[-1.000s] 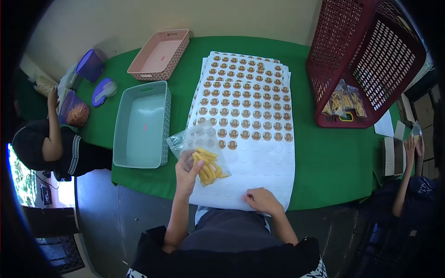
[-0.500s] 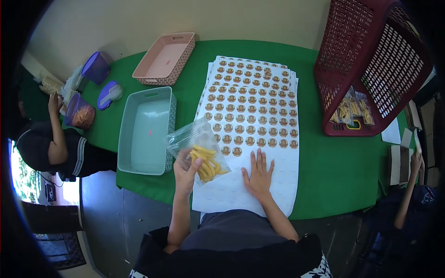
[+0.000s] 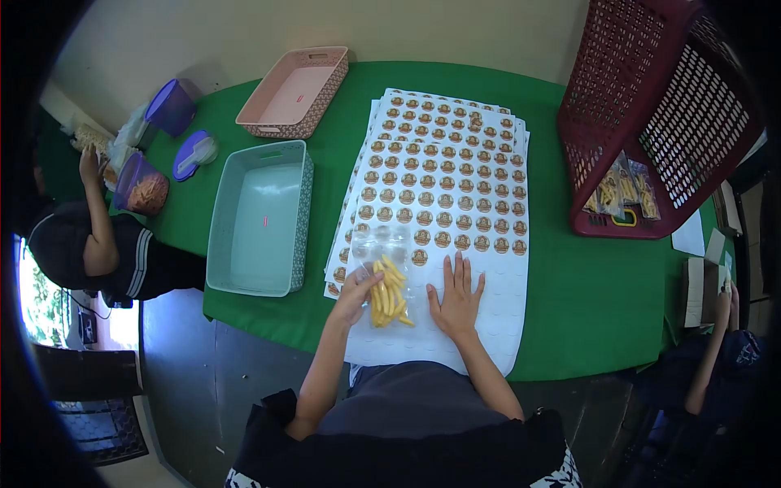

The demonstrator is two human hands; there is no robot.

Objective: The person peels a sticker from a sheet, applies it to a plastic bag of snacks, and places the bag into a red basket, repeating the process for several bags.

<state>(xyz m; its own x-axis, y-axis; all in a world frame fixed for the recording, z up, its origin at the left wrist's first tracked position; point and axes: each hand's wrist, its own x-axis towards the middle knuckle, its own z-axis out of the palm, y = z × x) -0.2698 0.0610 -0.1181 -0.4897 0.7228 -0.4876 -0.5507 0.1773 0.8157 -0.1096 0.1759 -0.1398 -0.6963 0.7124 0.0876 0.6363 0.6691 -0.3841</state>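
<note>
Grip of the left hand [image 3: 351, 299] pinches a clear zip-seal bag [image 3: 382, 242] of slim yellow sticks [image 3: 389, 298] over a sheet [image 3: 502, 294] of round brown stickers [image 3: 445, 200], print too small to read. The right hand [image 3: 458, 306] lies splayed on its bare lower part. At left, a mint tray [image 3: 250, 248] bearing an illegible red label [image 3: 265, 221] sits on the green tabletop [image 3: 582, 313].

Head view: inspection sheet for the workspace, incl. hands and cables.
Surface: green tablecloth, sticker sheets on it.
Job's things: clear bag of yellow sticks, over the sticker sheets.
Clutter: pink tray, teal tray, purple tubs, maroon basket with filled bags.
Hands: left hand pinches the clear bag; right hand lies flat on the sticker sheets.
Cables: nothing seen on the green tablecloth.
Surroundings: one person at left, another person at right.
</note>
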